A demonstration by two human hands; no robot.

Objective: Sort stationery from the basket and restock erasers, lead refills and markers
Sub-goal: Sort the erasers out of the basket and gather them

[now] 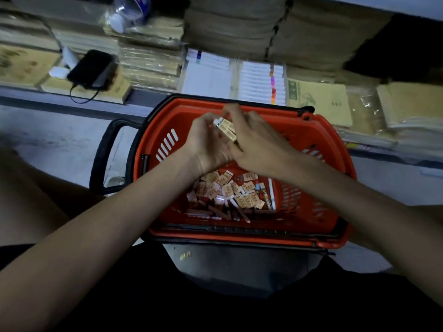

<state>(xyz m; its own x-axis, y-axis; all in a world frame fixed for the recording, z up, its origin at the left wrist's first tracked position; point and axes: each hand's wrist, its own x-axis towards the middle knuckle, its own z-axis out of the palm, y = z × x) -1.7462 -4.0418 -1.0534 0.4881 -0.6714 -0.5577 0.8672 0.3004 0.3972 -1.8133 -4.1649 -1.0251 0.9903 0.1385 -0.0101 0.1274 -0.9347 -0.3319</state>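
A red shopping basket (pixel 318 140) with a black handle (pixel 105 154) stands on the floor in front of me. Its bottom holds several small wrapped erasers (pixel 230 190), thin lead refill cases (pixel 220 213) and a white marker (pixel 271 194). Over the basket, my left hand (pixel 206 144) and my right hand (pixel 256 142) meet. Together they grip a small stack of erasers (pixel 226 129), fingers curled round it from both sides.
A low shelf behind the basket carries stacks of brown envelopes (pixel 318 101), white pads with coloured tabs (pixel 262 82) and wrapped paper bundles (pixel 151 65). A black phone (pixel 92 69) with a cable lies at the left. A plastic bottle (pixel 129 10) lies above it.
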